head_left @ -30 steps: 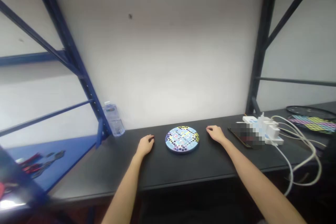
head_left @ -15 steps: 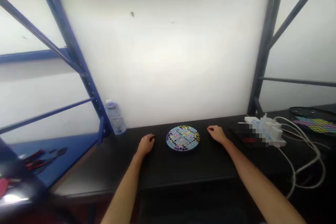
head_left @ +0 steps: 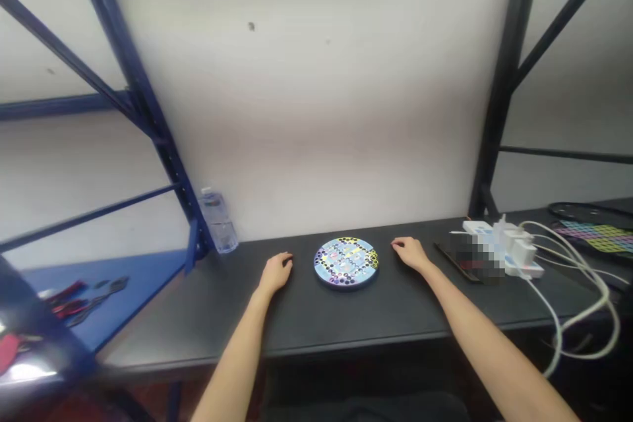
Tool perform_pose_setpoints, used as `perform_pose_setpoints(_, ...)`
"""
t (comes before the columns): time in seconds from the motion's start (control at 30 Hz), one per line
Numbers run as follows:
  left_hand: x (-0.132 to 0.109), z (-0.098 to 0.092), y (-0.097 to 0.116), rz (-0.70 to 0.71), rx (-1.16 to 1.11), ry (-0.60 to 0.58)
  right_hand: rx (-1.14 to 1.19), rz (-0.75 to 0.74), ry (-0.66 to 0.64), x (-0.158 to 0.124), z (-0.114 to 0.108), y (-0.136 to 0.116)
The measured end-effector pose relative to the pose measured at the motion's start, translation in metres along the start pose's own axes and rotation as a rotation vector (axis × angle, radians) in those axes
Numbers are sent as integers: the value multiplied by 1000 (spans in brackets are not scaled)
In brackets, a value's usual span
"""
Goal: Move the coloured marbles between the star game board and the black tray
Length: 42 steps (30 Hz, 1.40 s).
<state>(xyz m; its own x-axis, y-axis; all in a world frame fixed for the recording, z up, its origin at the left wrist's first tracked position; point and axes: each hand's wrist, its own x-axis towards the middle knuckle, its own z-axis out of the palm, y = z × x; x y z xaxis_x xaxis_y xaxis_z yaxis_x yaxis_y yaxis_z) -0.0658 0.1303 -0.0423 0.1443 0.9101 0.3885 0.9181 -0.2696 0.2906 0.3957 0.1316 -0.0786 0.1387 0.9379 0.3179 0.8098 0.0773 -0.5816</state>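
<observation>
A round, low disc-shaped object (head_left: 346, 262) lies on the black tabletop between my hands. Its light-blue top carries many small dark, purple and yellow rings; I cannot tell its exact kind. Left of it, my left hand (head_left: 275, 271) rests on the table with loosely curled fingers, a small gap beside the thumb and nothing visible in it. To the disc's right, my right hand (head_left: 409, 253) also rests on the surface, fingers folded in, apparently holding nothing. Neither hand touches the disc.
A clear plastic bottle (head_left: 219, 221) stands by the blue rack post at left. Red-handled tools (head_left: 74, 303) lie on a blue shelf. At right are a phone-like dark slab (head_left: 457, 262), a white power strip (head_left: 524, 269) with looping cables, and a colourful patterned item (head_left: 596, 235).
Both hands and the disc hold their places. The view has shifted very slightly and the picture's brightness has changed, with the wall now darker.
</observation>
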Motion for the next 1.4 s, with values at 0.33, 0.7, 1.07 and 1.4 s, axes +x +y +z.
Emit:
perform_pose_setpoints(0.33, 0, -2, 2, -4, -4, -8, 9, 0, 4, 0, -1, -1)
perform_pose_setpoints(0.7, 1, -1, 1, 8, 1, -6, -1, 9, -7, 0, 0, 0)
perform_pose_setpoints(1.07, -4, -3, 2, 12, -17, 0, -4, -16, 2, 1, 0, 0)
perform_pose_setpoints(1.4, -4, -5, 2, 12, -19, -5, -3, -6, -3, 1, 0, 0)
